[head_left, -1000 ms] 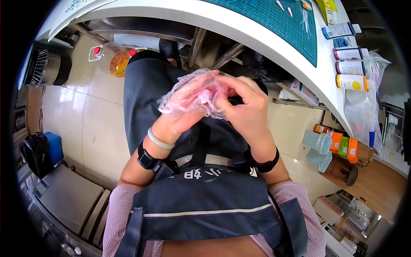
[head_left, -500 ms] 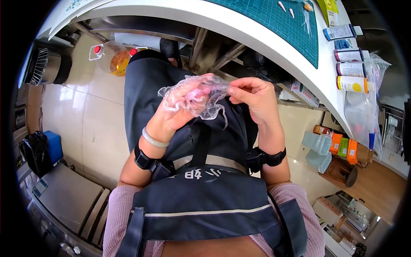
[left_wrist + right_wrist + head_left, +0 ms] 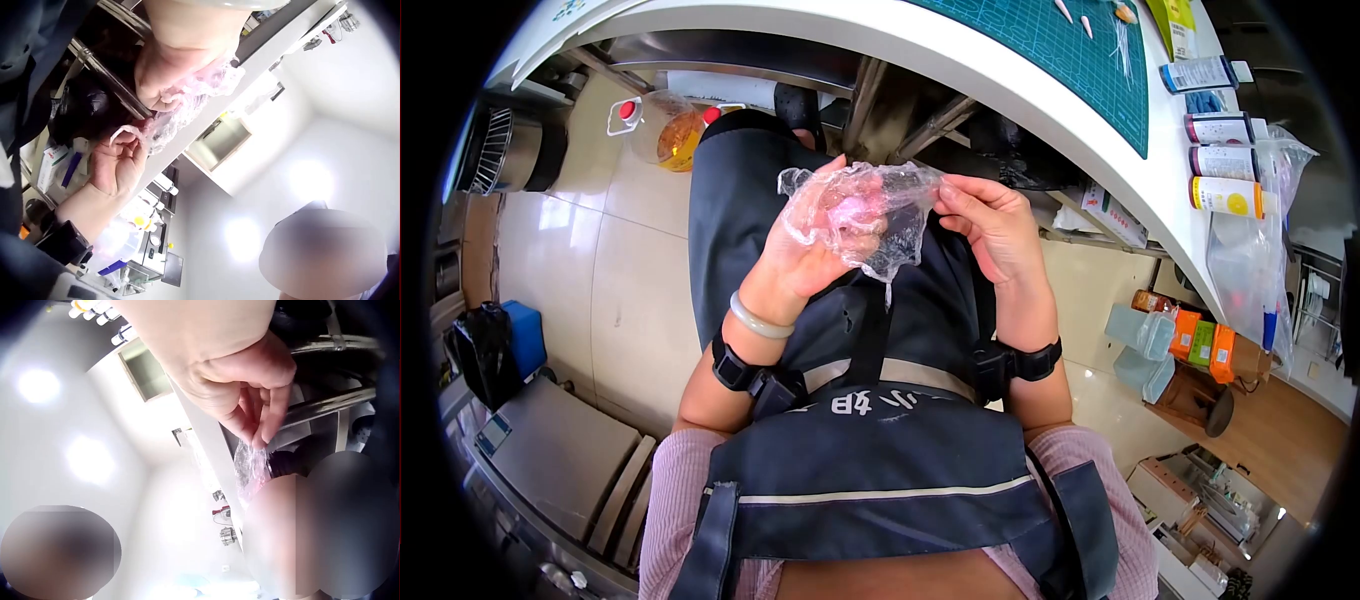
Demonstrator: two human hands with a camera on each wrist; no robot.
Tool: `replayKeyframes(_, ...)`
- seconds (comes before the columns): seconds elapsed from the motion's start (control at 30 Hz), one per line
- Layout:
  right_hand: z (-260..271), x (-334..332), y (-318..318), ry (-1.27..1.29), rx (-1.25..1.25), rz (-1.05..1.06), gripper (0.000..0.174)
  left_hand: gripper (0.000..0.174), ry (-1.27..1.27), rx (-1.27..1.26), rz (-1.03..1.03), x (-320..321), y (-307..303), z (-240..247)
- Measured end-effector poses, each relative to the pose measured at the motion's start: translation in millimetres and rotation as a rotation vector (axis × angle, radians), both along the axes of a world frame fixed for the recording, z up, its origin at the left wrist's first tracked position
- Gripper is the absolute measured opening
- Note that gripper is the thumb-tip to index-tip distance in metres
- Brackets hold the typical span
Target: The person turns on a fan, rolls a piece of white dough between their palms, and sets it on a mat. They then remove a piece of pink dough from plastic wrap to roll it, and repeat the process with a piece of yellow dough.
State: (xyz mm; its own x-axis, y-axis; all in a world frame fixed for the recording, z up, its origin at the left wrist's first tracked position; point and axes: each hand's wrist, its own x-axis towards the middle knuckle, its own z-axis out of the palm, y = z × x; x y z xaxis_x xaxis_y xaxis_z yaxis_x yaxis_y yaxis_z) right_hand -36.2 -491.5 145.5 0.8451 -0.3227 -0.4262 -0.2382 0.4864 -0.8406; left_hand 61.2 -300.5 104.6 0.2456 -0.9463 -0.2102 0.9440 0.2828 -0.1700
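Note:
Thin clear plastic film [image 3: 907, 225] stretches between both hands above the person's lap. The left hand [image 3: 788, 250] holds it with curled fingers, palm up, and a small soft-looking pink lump [image 3: 855, 212] shows through the film there. At the film's far right edge, the thumb and fingertips of the right hand [image 3: 1003, 228] pinch a gathered corner. The right wrist view shows this pinch closely, with the film [image 3: 249, 464] hanging below the right hand [image 3: 250, 381]. Crumpled folds of film [image 3: 200, 94] lie along the left hand [image 3: 165, 69] in the left wrist view.
Ahead, a white table [image 3: 820, 22] carries a green cutting mat [image 3: 1040, 60] with small pale pink cone-shaped pieces [image 3: 1087, 27]. Several bottles [image 3: 1225, 197] line its right side beside a clear plastic bag [image 3: 1250, 260]. An oil jug [image 3: 675, 140] stands on the floor at left.
My right hand has moved from over the left palm out to the right, drawing the film's edge with it. The film now spreads wider and flatter between the hands.

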Motion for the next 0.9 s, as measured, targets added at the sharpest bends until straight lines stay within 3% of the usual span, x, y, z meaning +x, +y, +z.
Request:
replayKeyframes(0.2,-6,-3,-10,0.01,0.033,-0.079,0.021,0.059,0.052,-0.106,-0.048,1,4,12)
replayKeyframes(0.33,-13,-6,-16,0.005,0.136,-0.145,0.023,0.057,0.079,-0.062,-0.053,-6,7,23)
replayKeyframes(0.4,-11,-7,-18,0.018,0.199,-0.147,0.019,0.049,-0.11,-0.073,-0.008,-7,12,14)
replayKeyframes(0.47,-12,-9,-21,0.031,0.264,-0.146,0.015,0.043,-0.091,-0.07,-0.043,-3,13,12)
replayKeyframes(0.67,-21,-12,-31,-0.111,0.685,-0.121,0.012,0.043,-0.025,-0.07,-0.015,-2,9,18)
replayKeyframes(0.8,-15,-10,-32,-0.123,0.614,-0.259,0.015,0.044,-0.136,-0.04,0.035,-1,10,8)
replayKeyframes(0.87,-4,-6,-24,-0.193,0.103,-0.514,0.02,0.044,-0.162,-0.032,0.055,-1,8,11)
replayKeyframes(0.9,5,-4,-15,-0.18,-0.115,-0.539,0.017,0.045,-0.234,0.064,0.074,-3,7,19)
